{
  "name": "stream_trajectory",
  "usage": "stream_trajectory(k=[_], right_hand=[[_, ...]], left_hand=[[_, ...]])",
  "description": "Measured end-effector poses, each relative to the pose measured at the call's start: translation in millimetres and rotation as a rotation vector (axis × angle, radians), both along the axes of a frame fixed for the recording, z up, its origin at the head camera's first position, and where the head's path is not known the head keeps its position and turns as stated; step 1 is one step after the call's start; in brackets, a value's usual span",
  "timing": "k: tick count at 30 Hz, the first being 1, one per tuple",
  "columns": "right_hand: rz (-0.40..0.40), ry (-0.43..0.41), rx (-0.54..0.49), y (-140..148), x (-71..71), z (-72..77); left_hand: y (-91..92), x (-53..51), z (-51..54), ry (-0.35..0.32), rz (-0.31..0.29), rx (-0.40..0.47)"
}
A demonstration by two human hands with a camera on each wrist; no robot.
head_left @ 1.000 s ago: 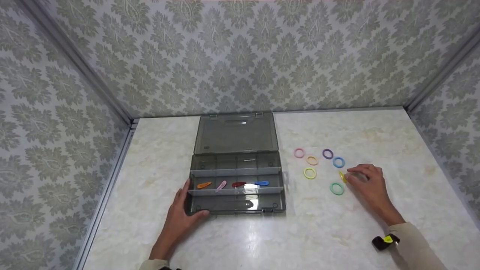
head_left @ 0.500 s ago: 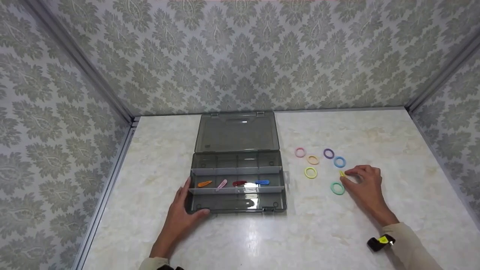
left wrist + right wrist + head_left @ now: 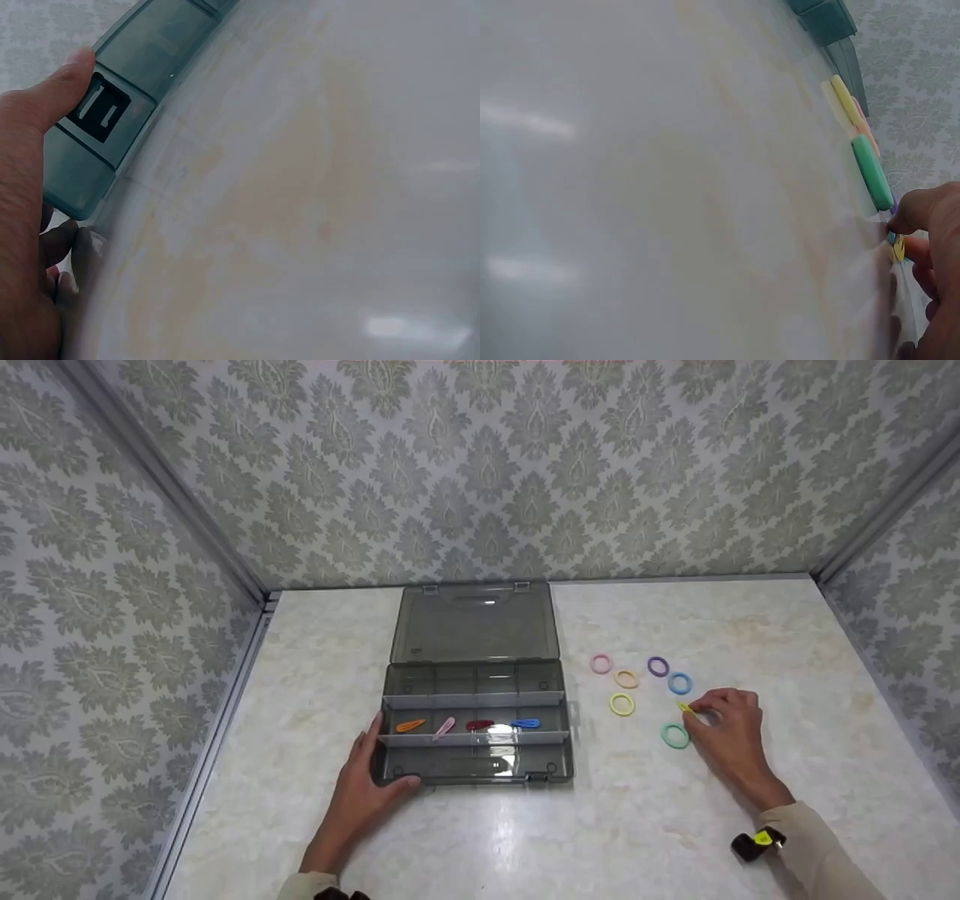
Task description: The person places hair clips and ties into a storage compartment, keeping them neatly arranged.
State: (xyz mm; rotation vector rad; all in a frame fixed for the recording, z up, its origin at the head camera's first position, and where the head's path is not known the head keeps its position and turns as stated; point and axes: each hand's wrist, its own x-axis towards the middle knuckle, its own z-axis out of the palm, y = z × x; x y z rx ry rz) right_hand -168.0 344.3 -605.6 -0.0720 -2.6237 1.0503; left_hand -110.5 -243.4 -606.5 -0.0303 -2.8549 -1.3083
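Note:
A smoky clear box (image 3: 480,763) lies with its lid raised back. My left hand (image 3: 360,795) grips its front left corner, thumb on the front side, seen also in the left wrist view around the box (image 3: 135,90). In the middle row lie an orange clip (image 3: 410,726), a pink clip (image 3: 445,727), a dark red clip (image 3: 480,724) and a blue clip (image 3: 526,723). On the right, my right hand (image 3: 735,739) pinches a small yellow clip (image 3: 684,707) between thumb and index finger, just above a green ring (image 3: 674,736).
Between box and right hand lie a pink ring (image 3: 601,664), an orange ring (image 3: 626,679), a yellow ring (image 3: 622,704), a purple ring (image 3: 658,666) and a blue ring (image 3: 680,683). Patterned walls (image 3: 487,472) border the table (image 3: 600,840).
The yellow clip has turned between my right fingers, and less of it shows than a second ago. My left hand keeps its place on the box.

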Motion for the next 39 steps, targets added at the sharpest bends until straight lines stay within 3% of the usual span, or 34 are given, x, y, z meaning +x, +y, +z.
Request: stream_trajectory(k=[7,12,16,22,30,39], right_hand=[[0.041,0.015,-0.018,-3.3,-4.1,3.6],[0.077,0.03,-0.045,-12.1,-8.7,9.8],[0.134,0.044,-0.046,-23.5,-13.3,15.8],[0.248,0.148,-0.044,-40.4,-21.0,21.7],[0.33,0.138,-0.071,-65.1,-29.8,27.7],[0.443,0.234,-0.017,-90.0,-40.2,31.7]], left_hand=[[0.9,-1.5,2.3,-0.046,0.014,-0.002],[1.5,-3.0,1.1,-0.042,0.015,-0.011],[1.8,-3.2,0.7,-0.028,0.011,-0.012],[3.1,-3.2,0.8,-0.021,0.004,-0.011],[3.1,-3.1,2.2,-0.063,0.017,0.0],[2.7,-2.9,2.8,-0.071,0.022,0.001]])
